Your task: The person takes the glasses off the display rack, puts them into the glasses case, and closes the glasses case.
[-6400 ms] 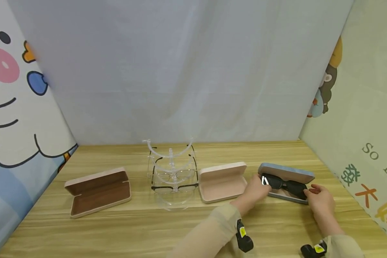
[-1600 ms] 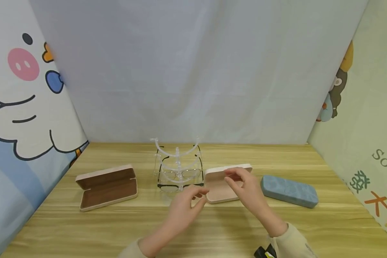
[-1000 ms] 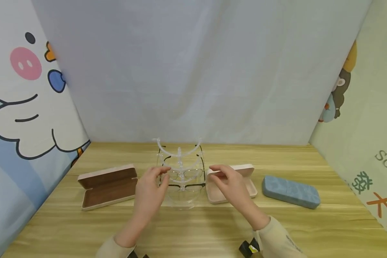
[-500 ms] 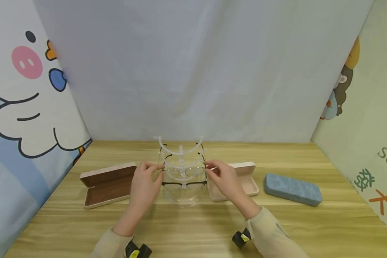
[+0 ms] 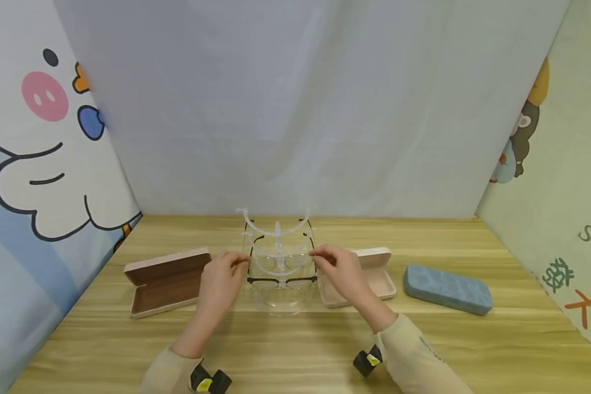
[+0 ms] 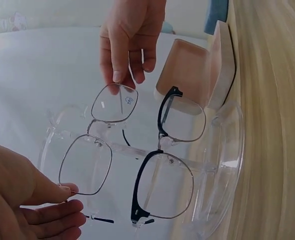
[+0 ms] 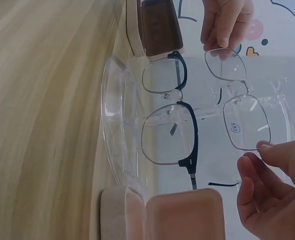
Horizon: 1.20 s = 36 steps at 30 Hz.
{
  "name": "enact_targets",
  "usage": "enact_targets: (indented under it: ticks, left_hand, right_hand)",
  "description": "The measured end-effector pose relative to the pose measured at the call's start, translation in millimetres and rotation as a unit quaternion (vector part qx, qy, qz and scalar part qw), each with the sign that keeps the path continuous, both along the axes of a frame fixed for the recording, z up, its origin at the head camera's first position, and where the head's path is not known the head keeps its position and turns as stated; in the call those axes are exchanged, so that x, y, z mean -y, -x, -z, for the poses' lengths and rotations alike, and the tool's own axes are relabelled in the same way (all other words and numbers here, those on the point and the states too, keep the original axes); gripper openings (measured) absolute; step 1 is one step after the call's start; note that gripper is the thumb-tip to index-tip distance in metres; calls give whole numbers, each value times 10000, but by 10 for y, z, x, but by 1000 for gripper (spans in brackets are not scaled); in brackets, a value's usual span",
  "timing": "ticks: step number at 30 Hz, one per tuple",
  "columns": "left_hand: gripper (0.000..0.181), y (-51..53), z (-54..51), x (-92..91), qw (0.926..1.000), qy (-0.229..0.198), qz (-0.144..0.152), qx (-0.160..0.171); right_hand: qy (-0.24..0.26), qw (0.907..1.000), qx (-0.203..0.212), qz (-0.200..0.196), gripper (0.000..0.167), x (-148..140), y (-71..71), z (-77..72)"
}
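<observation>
A clear display stand (image 5: 278,241) holds two pairs of eyeglasses, one above the other. The upper pair, thin wire-rimmed glasses (image 6: 110,102), has clear lenses. My left hand (image 5: 220,280) pinches its left outer end between thumb and fingers. On the other side, my right hand (image 5: 342,273) pinches the right outer end. Just below sit the black half-rim glasses (image 7: 190,125), which neither hand grips. Their temples reach back past the stand. Some fingertips of both hands are hidden in the head view.
A cream case with brown lining (image 5: 167,293) lies open at the left, partly behind my left hand. A cream case with pink lining (image 5: 374,273) lies open beside my right hand. Farther right is a closed blue case (image 5: 448,290). A pale curtain (image 5: 295,109) stands behind the table.
Earlier both hands were at the open blue case with black sunglasses in it; that case is now closed. Both hands moved left to the stand and took hold of the wire-rimmed glasses.
</observation>
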<state>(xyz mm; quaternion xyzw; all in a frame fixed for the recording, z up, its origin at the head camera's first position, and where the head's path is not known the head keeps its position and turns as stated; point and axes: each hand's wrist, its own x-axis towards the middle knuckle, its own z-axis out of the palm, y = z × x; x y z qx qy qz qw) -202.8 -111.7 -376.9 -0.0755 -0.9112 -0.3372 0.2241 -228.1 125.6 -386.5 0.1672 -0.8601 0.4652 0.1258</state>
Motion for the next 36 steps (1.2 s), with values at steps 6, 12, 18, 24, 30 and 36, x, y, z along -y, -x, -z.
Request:
enact_targets:
  ticks: [6,12,18,24,30,36]
  left_hand:
    - [10,-77,-134,20,9999,-79,-31,-71]
    - [10,-195,-308,15,9999,-134,-48,-52]
    - [10,-321,-447,9,9997,-182,126,-136]
    - [10,-430,-535,-21,9961,-136,276,-827]
    - [9,-516,-589,-54,9872,-47,465,-1524]
    - [10,-597,-649,-70,9782,-80,658,-1967]
  right_hand:
    - [4,9993,-294,242,13,13,-29,-93]
    - [402,9988,-256,137,13,13,-136,-170]
    - [1016,9946,-220,-79,15,-26,-250,-236]
    - [1402,9896,-200,-246,18,-97,-355,-344]
    - [1683,9843,-222,-480,18,-161,-449,-436]
    - [1770,9822,-252,-578,19,-216,-535,-500]
